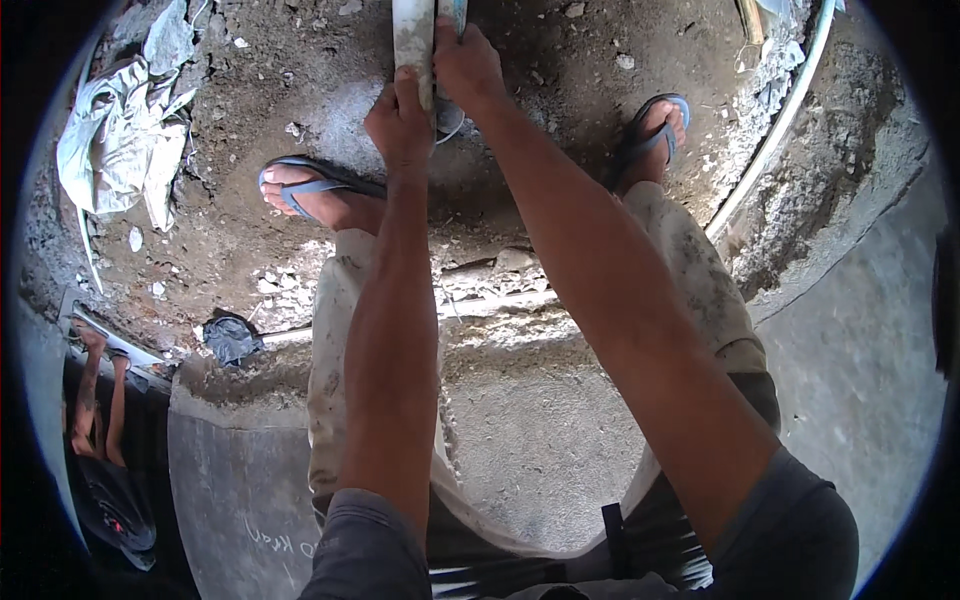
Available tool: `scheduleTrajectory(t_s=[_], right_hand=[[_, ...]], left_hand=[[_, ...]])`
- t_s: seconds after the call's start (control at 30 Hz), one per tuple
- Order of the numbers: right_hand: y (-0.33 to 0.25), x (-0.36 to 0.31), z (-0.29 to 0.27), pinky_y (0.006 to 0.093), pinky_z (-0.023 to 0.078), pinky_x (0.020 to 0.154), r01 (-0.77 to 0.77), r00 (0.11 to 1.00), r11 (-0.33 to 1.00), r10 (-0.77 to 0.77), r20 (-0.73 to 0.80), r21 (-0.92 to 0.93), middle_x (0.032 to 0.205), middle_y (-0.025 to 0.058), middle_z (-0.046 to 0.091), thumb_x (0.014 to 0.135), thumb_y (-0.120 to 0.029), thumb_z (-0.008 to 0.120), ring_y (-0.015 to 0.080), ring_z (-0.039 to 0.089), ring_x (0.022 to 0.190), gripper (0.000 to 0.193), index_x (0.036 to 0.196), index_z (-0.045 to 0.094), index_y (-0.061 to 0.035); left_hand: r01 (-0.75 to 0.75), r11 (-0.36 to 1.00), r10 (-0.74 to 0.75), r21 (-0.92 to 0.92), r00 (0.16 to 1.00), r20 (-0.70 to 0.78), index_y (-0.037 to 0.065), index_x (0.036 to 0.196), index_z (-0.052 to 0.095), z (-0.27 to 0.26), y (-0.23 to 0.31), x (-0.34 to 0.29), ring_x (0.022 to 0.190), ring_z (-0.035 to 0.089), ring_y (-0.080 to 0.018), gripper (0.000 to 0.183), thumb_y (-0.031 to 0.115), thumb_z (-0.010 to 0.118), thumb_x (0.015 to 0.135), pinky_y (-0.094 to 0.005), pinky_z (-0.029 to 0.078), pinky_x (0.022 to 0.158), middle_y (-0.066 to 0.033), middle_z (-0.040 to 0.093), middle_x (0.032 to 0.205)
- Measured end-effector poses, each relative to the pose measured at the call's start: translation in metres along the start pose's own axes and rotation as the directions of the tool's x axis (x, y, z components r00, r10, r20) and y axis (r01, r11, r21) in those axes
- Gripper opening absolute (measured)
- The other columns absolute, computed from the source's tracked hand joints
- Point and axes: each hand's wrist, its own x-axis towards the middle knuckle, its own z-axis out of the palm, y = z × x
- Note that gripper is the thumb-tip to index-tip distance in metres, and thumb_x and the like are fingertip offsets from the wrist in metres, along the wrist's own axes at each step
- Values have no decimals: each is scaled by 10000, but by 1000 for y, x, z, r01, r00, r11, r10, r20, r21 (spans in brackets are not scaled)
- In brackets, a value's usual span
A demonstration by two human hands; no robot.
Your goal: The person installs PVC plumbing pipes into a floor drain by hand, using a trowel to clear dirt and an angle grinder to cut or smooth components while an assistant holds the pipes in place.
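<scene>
A dirty white pipe runs up out of the top edge of the picture. My left hand is closed around its lower part, thumb lying along it. Just to the right, my right hand is closed on a narrow light-blue piece beside the pipe. Only a short stretch of that piece shows, so its kind cannot be told. Below the hands, a thin white loop shows by my right wrist. Both hands are between my feet in flip-flops, above rough, dusty ground.
Crumpled white sacking lies at the left, with a black plastic bag below it. A long pale pipe curves along the right. Another person is at the lower left. A concrete ledge lies beneath me.
</scene>
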Motion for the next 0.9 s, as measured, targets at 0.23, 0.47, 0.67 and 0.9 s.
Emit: scheduleTrajectory(t_s=[0.23,0.47,0.67,0.9], right_hand=[[14,-1,2,608,526,917,-2,1000,1000,1,-9,-27,1078,380,671,1037,-566,494,574,647,1039,663,1188,618,67],[12,8,-1,615,497,932,35,999,998,-34,-20,44,1094,370,679,1028,-562,492,580,626,1081,670,1160,630,80],[8,9,-6,544,430,1100,-128,989,967,108,102,218,1528,311,442,991,-357,612,513,521,1300,730,1538,353,51],[-14,-11,-30,579,500,933,-45,996,999,43,80,17,1070,341,694,1018,-557,503,555,636,1084,632,1152,647,43]], left_hand=[[-277,905,354,322,912,-209,90,839,756,11,-20,11,881,596,-386,521,487,470,1017,-531,443,753,-163,626,860],[-98,984,106,146,993,-53,-2,943,756,9,-7,29,815,681,-517,640,542,430,1034,-572,517,725,-297,708,848],[-102,962,113,255,993,-31,-29,931,750,10,-2,42,819,659,-542,617,488,432,1046,-582,508,724,-316,686,820],[-71,984,82,161,995,-65,-16,936,733,9,-8,9,826,662,-532,574,452,420,1050,-573,503,738,-302,687,847]])
